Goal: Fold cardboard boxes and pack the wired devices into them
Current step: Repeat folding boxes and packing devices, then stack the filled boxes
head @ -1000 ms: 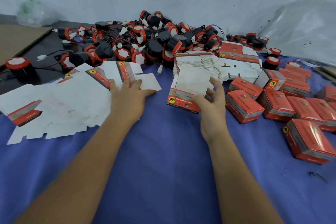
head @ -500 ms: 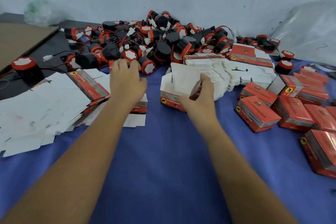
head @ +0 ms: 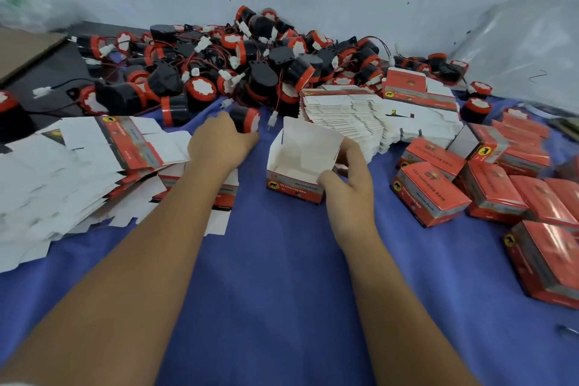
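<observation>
Left hand (head: 219, 144) grip on device (head: 246, 118), open box (head: 299, 166) in right hand (head: 351, 178)

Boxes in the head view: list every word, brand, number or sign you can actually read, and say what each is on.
No text reads cleanly.
Open box: white lettering on its red front, too blurred to quote; a yellow round badge with a dark animal shape.
Closed boxes: a large logo that looks like "ST", not certain; smaller lines unreadable; the same yellow badge.
Flat box blanks: yellow badge, print too small.
Wired devices: white end labels, no legible writing.
</observation>
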`<state>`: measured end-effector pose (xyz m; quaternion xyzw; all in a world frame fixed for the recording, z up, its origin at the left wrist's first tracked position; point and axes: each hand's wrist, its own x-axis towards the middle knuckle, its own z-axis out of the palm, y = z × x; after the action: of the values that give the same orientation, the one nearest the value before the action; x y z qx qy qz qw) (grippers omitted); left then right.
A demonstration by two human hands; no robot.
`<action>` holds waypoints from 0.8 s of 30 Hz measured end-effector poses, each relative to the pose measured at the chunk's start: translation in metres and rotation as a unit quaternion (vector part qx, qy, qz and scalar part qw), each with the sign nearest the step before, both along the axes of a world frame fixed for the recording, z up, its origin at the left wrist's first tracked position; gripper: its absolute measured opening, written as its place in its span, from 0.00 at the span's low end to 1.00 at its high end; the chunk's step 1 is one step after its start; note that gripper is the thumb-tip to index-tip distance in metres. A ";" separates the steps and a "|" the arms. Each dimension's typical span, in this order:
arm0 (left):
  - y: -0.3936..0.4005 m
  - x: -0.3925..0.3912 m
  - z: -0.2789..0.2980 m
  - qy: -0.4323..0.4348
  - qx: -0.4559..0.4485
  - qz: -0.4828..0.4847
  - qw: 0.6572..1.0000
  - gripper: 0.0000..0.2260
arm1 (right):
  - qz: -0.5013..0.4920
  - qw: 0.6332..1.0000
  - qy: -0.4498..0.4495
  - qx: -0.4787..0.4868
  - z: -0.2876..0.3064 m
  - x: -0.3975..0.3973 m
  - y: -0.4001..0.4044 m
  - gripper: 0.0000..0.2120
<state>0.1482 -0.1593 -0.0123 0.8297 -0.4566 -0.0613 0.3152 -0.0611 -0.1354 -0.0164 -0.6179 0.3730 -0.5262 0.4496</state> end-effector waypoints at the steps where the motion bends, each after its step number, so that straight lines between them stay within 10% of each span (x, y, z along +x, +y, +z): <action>1: 0.005 -0.003 0.002 0.028 -0.048 0.001 0.998 0.14 | -0.014 1.000 0.022 -0.008 0.000 0.000 0.000 0.27; 5: 0.028 -0.015 0.022 0.211 -0.238 0.011 0.948 0.13 | -0.136 0.974 0.122 -0.136 0.001 0.002 0.008 0.36; 9: 0.055 -0.030 0.052 0.379 -0.364 -0.017 0.851 0.21 | -0.103 0.964 0.101 -0.224 0.013 0.014 0.025 0.22; 16: 0.080 -0.039 0.081 0.548 -0.394 -0.048 0.736 0.14 | 0.112 0.989 0.088 -0.045 0.038 0.042 0.052 0.16; 24: 0.084 -0.052 0.072 0.590 -0.366 -0.131 0.708 0.14 | -0.029 0.970 0.230 -0.069 0.062 0.017 0.035 0.15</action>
<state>0.0962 -0.0752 0.0593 0.3757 -0.2681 -0.4069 0.7883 -0.0436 -0.1005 0.0461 -0.7409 0.4471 -0.4074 0.2920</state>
